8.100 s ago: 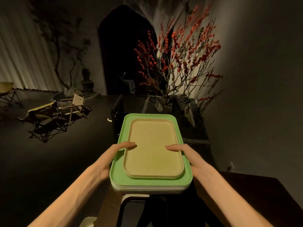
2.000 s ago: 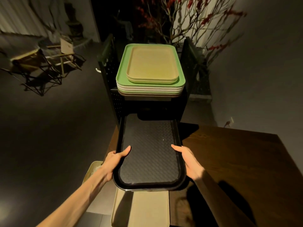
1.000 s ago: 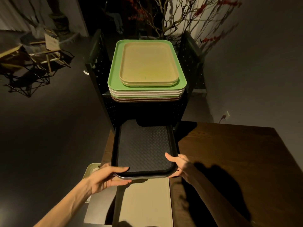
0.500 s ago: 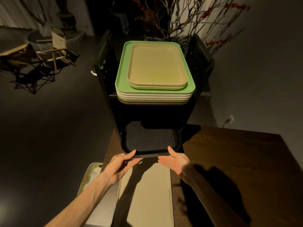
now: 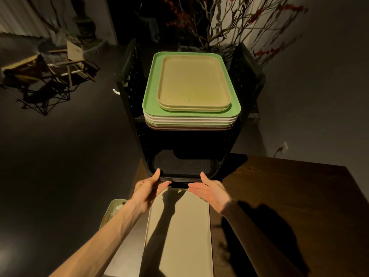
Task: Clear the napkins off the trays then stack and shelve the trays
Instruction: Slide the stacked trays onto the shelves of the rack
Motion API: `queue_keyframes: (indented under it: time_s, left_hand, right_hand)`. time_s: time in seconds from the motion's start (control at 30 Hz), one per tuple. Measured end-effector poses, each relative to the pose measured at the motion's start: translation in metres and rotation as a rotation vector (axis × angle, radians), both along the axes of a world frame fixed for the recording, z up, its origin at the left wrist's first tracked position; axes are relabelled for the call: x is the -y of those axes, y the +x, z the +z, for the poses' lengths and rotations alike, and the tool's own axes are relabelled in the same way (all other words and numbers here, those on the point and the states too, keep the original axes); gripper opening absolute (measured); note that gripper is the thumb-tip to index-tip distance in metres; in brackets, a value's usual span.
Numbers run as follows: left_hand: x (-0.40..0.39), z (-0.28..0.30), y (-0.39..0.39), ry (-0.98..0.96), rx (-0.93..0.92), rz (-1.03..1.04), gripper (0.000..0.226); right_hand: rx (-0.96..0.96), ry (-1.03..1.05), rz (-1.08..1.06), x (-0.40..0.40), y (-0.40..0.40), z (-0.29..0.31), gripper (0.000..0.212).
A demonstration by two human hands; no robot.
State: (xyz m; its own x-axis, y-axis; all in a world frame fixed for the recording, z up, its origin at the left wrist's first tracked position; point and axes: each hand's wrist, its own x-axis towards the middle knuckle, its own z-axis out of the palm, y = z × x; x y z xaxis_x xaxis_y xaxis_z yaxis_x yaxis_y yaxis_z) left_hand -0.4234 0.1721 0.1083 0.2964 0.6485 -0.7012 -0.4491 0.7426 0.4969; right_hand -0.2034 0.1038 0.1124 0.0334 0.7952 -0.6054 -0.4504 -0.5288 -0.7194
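A black textured tray (image 5: 183, 166) lies almost wholly inside the lower shelf of a black perforated rack (image 5: 137, 108). My left hand (image 5: 148, 187) and my right hand (image 5: 209, 189) touch its near rim with straight fingers, thumbs up. On the rack's top stands a stack of several trays: a tan tray (image 5: 192, 82) on a green tray (image 5: 151, 102), with pale and brown ones beneath. A beige tray (image 5: 183, 232) lies on the table just below my hands.
The dark wooden table (image 5: 289, 196) stretches to the right. A bin (image 5: 111, 212) holding white crumpled napkins stands on the floor at the lower left. Folding chairs (image 5: 40, 76) stand far left; branches with red blossoms (image 5: 249, 23) rise behind the rack.
Over the last two seconds both hands slid the black tray away from me into the rack's lower shelf, going from gripping its sides to pressing on its near rim.
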Motion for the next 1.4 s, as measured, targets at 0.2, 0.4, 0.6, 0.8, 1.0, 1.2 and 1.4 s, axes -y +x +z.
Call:
queue_keyframes:
  time_s: [0.2, 0.4, 0.6, 0.8, 1.0, 1.2, 1.4]
  left_hand:
    - [0.001, 0.001, 0.007, 0.028, -0.011, 0.019, 0.034]
    - [0.004, -0.005, -0.002, 0.077, -0.019, -0.117, 0.039]
    - [0.044, -0.056, -0.03, 0.019, -0.345, -0.279, 0.036]
    - [0.099, -0.11, -0.065, -0.095, -0.596, -0.381, 0.023]
    - [0.138, -0.136, -0.078, -0.122, -0.842, -0.395, 0.034]
    - [0.163, -0.151, -0.08, -0.156, -0.888, -0.478, 0.03]
    - [0.166, -0.153, -0.084, -0.207, -0.841, -0.551, 0.027]
  right_hand:
    - [0.007, 0.027, -0.034, -0.004, 0.002, -0.003, 0.055]
    - [0.123, -0.012, 0.043, 0.005, 0.004, -0.012, 0.045]
    - [0.098, -0.149, 0.11, 0.032, 0.013, -0.052, 0.018]
    - [0.268, -0.35, 0.203, 0.073, 0.009, -0.096, 0.047]
    - [0.568, -0.436, 0.203, 0.119, -0.005, -0.143, 0.035]
    - [0.632, -0.507, 0.178, 0.154, -0.015, -0.165, 0.044]
    - [0.374, -0.547, 0.109, 0.169, -0.012, -0.177, 0.038]
